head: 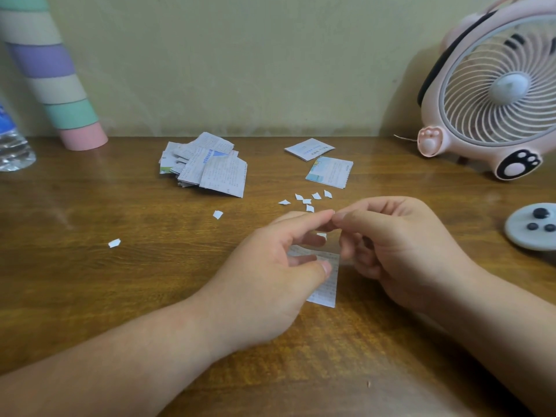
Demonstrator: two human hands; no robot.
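Your left hand (270,266) pinches printed slip (326,287) over wooden table (120,296); your right hand (400,251), fingers curled, thumb meeting left index, grip unclear. Torn scraps (307,201) lie beyond.

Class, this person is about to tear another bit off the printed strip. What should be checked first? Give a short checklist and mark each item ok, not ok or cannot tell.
1. The left hand holds the printed paper strip: ok, its thumb presses on the strip.
2. The right hand has a grip on the strip: cannot tell, the curled fingers hide the contact.
3. The torn scraps are out of the way: ok, they lie beyond the hands.
4. The paper pile is apart from the work: ok.
5. The fan is off, so the scraps stay put: cannot tell.
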